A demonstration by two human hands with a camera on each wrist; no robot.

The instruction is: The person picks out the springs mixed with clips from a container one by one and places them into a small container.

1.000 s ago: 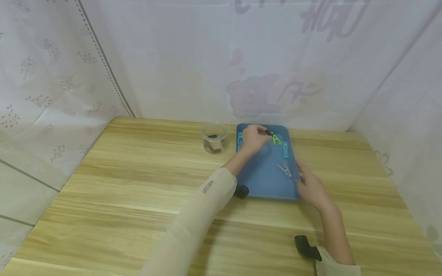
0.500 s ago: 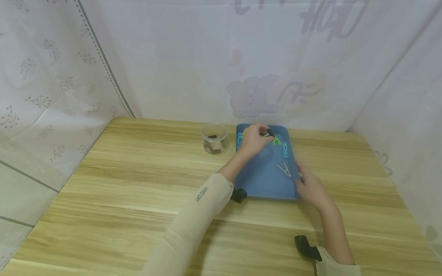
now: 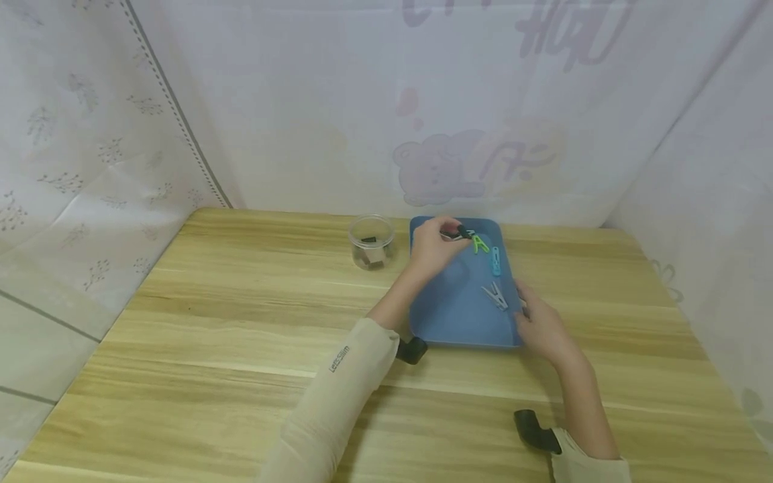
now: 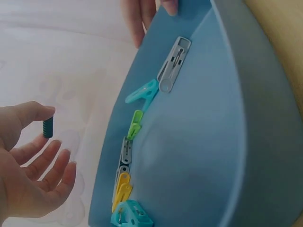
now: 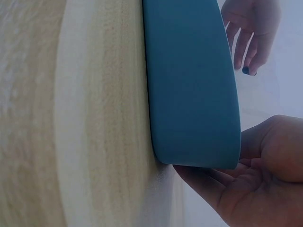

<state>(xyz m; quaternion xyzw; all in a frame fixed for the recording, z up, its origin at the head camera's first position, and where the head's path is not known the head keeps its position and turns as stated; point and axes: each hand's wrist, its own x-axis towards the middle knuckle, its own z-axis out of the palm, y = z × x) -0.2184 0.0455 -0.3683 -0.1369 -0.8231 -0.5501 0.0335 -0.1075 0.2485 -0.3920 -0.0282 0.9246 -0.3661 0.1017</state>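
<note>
My left hand [image 3: 435,249] hovers over the far part of a blue tray [image 3: 447,325], pinching a small dark ribbed piece [image 4: 48,127] between thumb and index finger; the other fingers spread loosely. My right hand [image 3: 546,330] grips the tray's right side near its front corner, thumb at the rim and fingers low outside, as the right wrist view shows. Inside the tray lie clothespins: a grey one [image 4: 173,65], a light blue one [image 4: 144,92], a green one [image 4: 135,124], a silver one [image 4: 125,153], a yellow one [image 4: 122,190] and a turquoise one [image 4: 132,215].
Left of the tray stands a clear round jar [image 3: 372,245] with dark and brown pieces in it. The wooden table [image 3: 211,322] ends at hanging patterned cloth [image 3: 314,134] at the back and sides. Black wrist mounts [image 3: 535,433] stick out from the sleeves.
My left hand and forearm have shifted slightly left, and the dark piece in its fingers has moved with it. The right hand keeps its grip on the tray. The head view has shifted a little.
</note>
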